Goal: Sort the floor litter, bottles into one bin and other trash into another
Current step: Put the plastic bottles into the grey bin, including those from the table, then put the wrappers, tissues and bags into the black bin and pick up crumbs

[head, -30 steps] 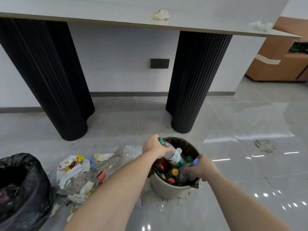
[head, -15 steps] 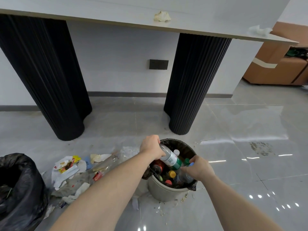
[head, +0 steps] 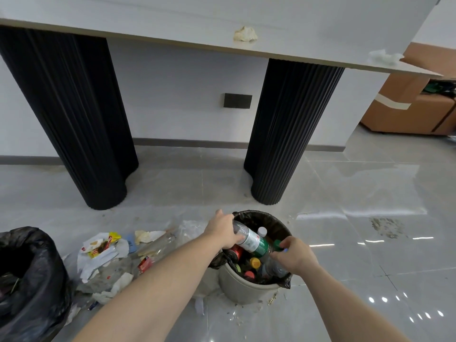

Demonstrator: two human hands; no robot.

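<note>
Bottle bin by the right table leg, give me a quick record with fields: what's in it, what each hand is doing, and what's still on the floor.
bin: grey bin with black liner, on the floor, nearly full of bottles
left hand: left hand grips the green-label bottle, lying tilted across the bin's top
right hand: right hand pinches a bottle's blue cap at the bin's right side
floor litter: wrappers and paper lie left of the bin
other bin: black bag at far left
</note>
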